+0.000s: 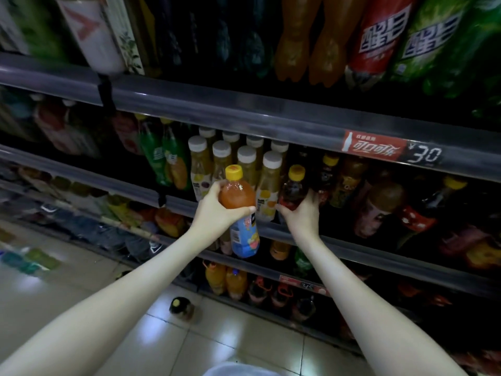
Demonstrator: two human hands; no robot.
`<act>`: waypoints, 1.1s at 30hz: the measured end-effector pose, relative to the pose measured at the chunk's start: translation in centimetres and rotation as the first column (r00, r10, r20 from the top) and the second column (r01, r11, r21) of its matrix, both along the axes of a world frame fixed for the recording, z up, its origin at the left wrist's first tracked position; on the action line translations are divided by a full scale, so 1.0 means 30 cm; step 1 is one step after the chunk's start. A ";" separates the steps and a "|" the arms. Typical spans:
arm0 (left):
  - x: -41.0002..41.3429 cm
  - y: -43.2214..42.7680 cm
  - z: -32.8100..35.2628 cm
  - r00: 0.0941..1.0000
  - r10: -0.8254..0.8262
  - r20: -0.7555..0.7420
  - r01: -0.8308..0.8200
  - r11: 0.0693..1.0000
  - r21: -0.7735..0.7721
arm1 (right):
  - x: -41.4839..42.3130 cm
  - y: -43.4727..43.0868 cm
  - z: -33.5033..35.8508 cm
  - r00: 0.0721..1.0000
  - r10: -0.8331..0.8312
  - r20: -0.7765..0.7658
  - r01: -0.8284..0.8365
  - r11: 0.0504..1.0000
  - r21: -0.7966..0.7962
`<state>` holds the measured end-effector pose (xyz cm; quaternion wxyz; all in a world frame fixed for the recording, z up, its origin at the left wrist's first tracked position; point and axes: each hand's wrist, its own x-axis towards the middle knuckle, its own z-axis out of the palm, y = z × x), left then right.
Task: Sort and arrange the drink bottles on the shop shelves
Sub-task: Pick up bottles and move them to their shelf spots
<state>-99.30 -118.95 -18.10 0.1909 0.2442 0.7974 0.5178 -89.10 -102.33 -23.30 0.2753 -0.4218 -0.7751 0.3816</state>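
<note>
– Hands at centre frame! The left hand [214, 211] grips an orange-juice plastic bottle with a yellow cap and blue label [237, 194], in front of the grey shelf rail [379, 256].
– And the right hand [302, 217]?
– It's wrapped round a dark red yellow-capped plastic bottle [291, 188] standing on that shelf, just beside the white-capped yellow juice bottles [269, 180].
– A dark yellow-capped bottle [181, 306] sits on the tiled floor [244, 340], lower centre.

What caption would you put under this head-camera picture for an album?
Sorting drinks: left grip holds an orange bottle, right grip clasps a dark red bottle on the shelf.
</note>
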 end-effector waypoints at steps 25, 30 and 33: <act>0.004 0.009 0.030 0.976 -0.192 -0.099 0.190 0.981 -0.031 | -0.022 0.077 0.025 0.860 -0.190 0.474 -0.293 0.577 0.763; 0.061 0.044 0.055 0.967 -0.222 -0.126 0.221 0.975 -0.019 | 0.056 0.020 0.071 0.876 -0.044 0.480 -0.281 0.763 0.582; 0.134 0.107 0.054 0.953 -0.281 -0.114 0.280 0.960 -0.023 | 0.192 -0.005 0.108 0.942 0.247 0.228 -0.312 0.895 0.318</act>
